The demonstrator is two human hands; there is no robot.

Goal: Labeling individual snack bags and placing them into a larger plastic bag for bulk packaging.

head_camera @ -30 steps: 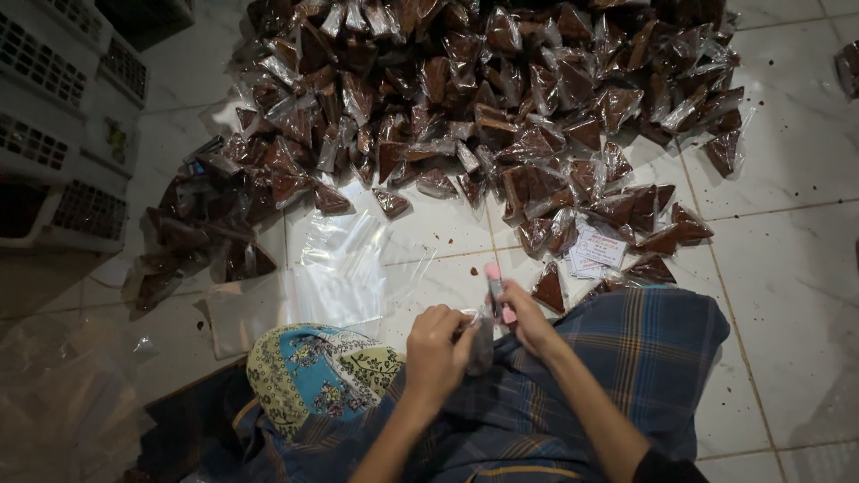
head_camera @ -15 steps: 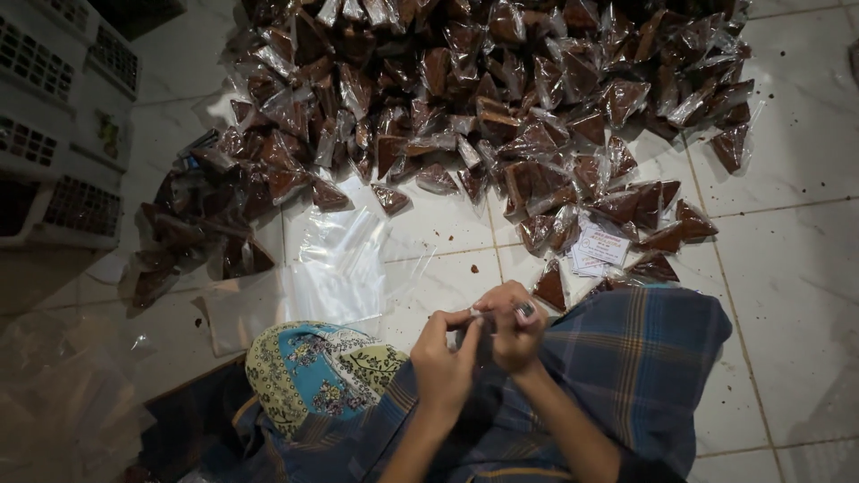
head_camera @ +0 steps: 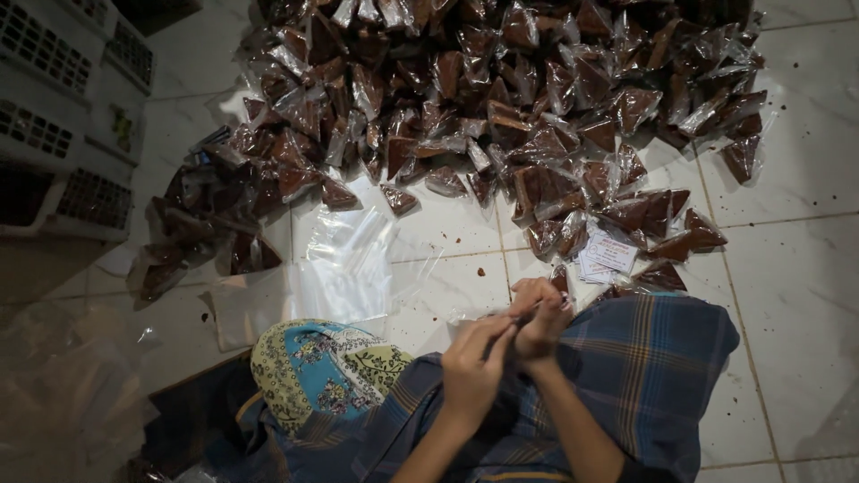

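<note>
Just below the packet pile [head_camera: 501, 98], both hands met over a plaid lap [head_camera: 626, 376]. The left hand [head_camera: 472, 368] and right hand [head_camera: 540, 315] pinched something small between their fingertips; what it was could not be told. Clear bags [head_camera: 349, 264] lay left of them

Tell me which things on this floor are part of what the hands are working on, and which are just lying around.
In hand:
- left hand and right hand, pressed together over the lap on something small; what it is cannot be told
- pile of filled brown packets
- empty clear bags
- small paper labels

Lying about:
- white crates
- patterned cloth
- floor tiles
</note>
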